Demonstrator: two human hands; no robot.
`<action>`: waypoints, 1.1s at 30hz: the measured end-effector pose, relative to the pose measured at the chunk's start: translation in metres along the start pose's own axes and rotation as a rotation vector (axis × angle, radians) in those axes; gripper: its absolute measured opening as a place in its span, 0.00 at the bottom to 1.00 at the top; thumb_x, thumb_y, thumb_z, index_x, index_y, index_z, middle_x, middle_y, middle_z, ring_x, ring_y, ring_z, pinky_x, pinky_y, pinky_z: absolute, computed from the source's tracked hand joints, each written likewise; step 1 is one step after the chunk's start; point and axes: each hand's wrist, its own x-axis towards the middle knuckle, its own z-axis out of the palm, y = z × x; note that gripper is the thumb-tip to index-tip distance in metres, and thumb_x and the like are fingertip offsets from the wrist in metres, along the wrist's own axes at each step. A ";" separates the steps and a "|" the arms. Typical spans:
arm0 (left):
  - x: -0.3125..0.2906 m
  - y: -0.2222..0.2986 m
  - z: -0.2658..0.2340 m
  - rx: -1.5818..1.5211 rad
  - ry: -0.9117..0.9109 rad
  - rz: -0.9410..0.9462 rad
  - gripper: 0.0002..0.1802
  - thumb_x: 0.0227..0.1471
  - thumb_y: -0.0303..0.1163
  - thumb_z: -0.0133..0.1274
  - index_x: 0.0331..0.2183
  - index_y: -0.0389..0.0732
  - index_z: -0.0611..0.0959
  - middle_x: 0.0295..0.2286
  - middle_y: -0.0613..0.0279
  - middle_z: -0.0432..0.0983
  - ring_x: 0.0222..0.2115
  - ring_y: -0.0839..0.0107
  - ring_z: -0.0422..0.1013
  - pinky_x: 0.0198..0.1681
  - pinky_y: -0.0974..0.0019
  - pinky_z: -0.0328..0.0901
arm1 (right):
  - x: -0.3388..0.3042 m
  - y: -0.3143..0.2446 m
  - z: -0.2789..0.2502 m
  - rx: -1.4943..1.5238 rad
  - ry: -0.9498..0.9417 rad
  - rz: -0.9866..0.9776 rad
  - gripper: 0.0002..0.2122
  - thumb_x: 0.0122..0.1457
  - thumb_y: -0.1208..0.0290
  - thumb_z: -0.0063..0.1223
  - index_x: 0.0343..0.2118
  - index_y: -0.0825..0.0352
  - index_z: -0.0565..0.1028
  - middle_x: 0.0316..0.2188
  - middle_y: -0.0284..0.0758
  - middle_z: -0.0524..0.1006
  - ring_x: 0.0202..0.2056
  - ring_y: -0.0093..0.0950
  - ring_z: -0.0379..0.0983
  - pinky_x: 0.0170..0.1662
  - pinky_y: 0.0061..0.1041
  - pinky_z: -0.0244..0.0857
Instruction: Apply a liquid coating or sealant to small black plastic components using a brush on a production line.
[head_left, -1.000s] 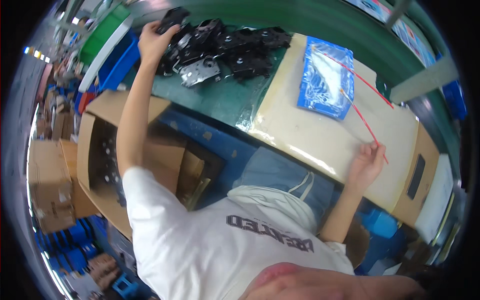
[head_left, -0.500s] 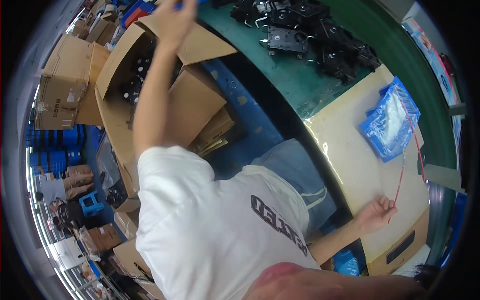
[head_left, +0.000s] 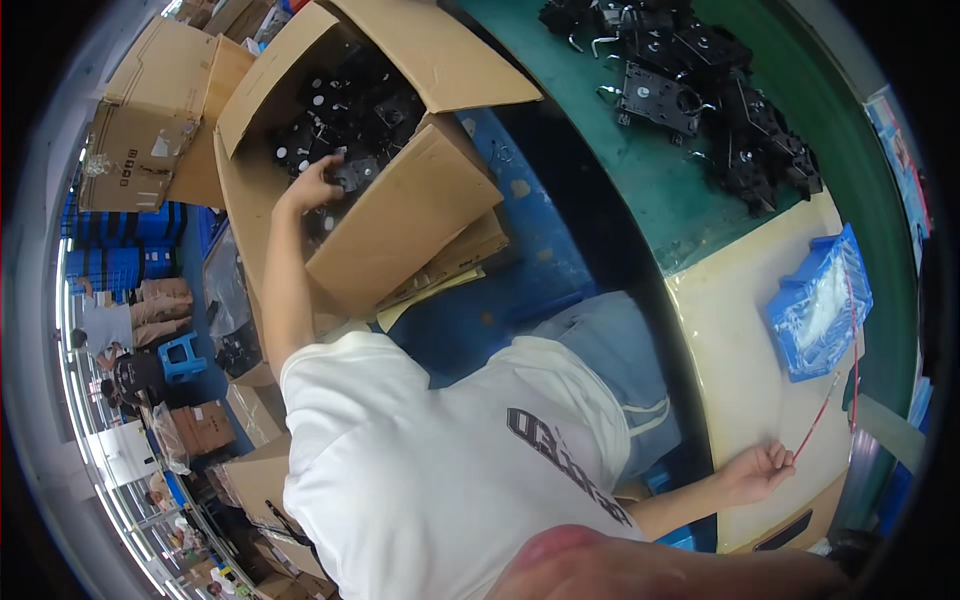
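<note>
Left hand [head_left: 314, 187]: in carton [head_left: 410, 225], fingers' grip unclear
Black part [head_left: 356, 175]: likely stiff; hold edges
Right hand [head_left: 757, 472]: pinching red stick [head_left: 815, 424]

Dark block lettering [head_left: 560, 458] | white shirt [head_left: 430, 450] | small dark marks [head_left: 128, 168] | cardboard carton [head_left: 150, 75]

The dark, flat metal part [head_left: 356, 174] lies inside the cardboard box [head_left: 412, 222], among similar black parts; fingers are at its left edge, grip unclear. The thin red stick [head_left: 817, 420] is well apart, right of the box, held near its lower end, slanting, its pale tip uppermost.
</note>
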 end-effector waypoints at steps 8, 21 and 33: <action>0.020 0.036 0.018 0.742 0.038 -0.052 0.37 0.38 0.27 0.57 0.55 0.45 0.71 0.51 0.57 0.69 0.48 0.51 0.67 0.51 0.57 0.66 | -0.005 0.003 0.001 -0.072 -0.026 -0.057 0.07 0.67 0.73 0.40 0.33 0.68 0.66 0.28 0.33 0.66 0.28 0.21 0.59 0.34 0.19 0.56; -0.009 0.078 -0.002 0.809 0.565 0.291 0.29 0.37 0.39 0.62 0.43 0.38 0.75 0.39 0.50 0.73 0.40 0.49 0.69 0.41 0.55 0.68 | -0.005 0.010 -0.018 0.050 0.079 -0.127 0.08 0.67 0.72 0.42 0.38 0.70 0.71 0.28 0.33 0.71 0.26 0.19 0.60 0.31 0.19 0.56; -0.129 0.348 0.074 -0.215 0.728 0.755 0.30 0.49 0.40 0.60 0.50 0.37 0.72 0.34 0.56 0.76 0.34 0.65 0.72 0.40 0.67 0.66 | -0.005 0.011 0.001 -0.019 0.076 -0.190 0.08 0.67 0.68 0.44 0.36 0.67 0.72 0.27 0.33 0.73 0.24 0.21 0.61 0.31 0.21 0.58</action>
